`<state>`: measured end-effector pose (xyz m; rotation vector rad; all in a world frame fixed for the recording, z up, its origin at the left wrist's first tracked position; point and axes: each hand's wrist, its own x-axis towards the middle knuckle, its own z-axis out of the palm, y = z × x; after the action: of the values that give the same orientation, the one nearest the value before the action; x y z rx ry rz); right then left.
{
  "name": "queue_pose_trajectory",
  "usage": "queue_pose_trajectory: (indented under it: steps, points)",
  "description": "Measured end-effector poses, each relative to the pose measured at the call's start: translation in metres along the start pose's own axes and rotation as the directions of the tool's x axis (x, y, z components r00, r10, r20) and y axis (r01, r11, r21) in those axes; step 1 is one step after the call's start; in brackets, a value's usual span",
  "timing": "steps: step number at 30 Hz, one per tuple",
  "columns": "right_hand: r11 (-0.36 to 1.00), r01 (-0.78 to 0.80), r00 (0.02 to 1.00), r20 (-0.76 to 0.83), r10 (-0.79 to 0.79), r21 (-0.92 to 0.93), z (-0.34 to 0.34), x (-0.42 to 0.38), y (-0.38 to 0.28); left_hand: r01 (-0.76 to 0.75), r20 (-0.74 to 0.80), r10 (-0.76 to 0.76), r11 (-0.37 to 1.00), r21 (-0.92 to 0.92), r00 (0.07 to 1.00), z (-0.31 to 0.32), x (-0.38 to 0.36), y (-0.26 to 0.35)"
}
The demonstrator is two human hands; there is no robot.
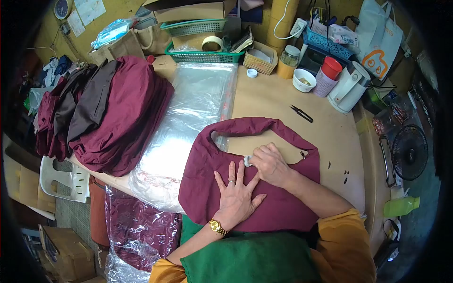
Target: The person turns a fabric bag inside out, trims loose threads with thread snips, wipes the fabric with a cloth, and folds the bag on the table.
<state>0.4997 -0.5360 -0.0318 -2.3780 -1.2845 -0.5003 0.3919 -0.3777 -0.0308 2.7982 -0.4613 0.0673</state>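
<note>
A maroon fabric shoulder bag lies flat on the table in front of me, its strap looped toward the far side. My left hand rests on it with fingers spread, a ring and a gold watch on that arm. Close beside it, my right hand is closed around a small white piece, perhaps a wad of cloth, pressed at the bag's upper opening edge. Its exact kind cannot be made out. A small metal clasp shows at the right end of the opening.
Thread snips lie beyond the bag. Clear plastic sleeves and a heap of maroon bags are at the left. Along the back stand a green basket, a glass jar, a white bowl and a white kettle.
</note>
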Motion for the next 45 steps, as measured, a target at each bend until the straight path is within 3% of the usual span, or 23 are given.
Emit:
queue_pose_trajectory:
  steps: [6,9,13,19,25,31,39,45]
  points:
    - [0.996,-0.057,0.99,0.128,0.065,-0.064,-0.026,-0.024,0.01,-0.011,-0.022,0.01,1.0,-0.025,1.0,0.0,0.0,0.001]
    - [0.998,-0.053,0.996,0.079,0.05,0.029,-0.01,-0.002,0.003,-0.001,-0.016,0.001,1.0,-0.018,1.0,0.001,0.001,0.002]
    - [0.999,-0.029,0.999,0.026,0.029,-0.022,-0.005,-0.007,-0.001,-0.006,0.009,0.006,1.0,0.003,1.0,-0.002,0.002,0.002]
    - [0.994,-0.059,0.989,0.129,0.071,-0.095,-0.026,-0.032,0.009,-0.017,-0.025,0.017,1.0,0.001,1.0,0.0,0.0,0.003]
    - [0.998,-0.038,0.999,-0.01,0.039,0.055,0.014,0.011,0.003,0.005,0.05,-0.008,0.999,0.053,0.999,-0.002,0.001,0.003]
    - [0.998,-0.011,1.0,0.008,0.012,-0.058,-0.019,-0.029,0.007,-0.015,-0.034,0.015,1.0,0.008,0.999,0.001,0.003,0.003]
    - [0.998,-0.017,0.999,-0.035,0.015,-0.053,0.003,-0.009,0.004,0.022,0.045,-0.023,0.999,0.031,0.999,-0.002,0.002,0.005]
    - [0.979,-0.083,0.986,0.125,0.108,-0.187,-0.071,-0.03,0.019,0.004,0.02,-0.004,1.0,0.024,1.0,-0.003,0.002,0.005]
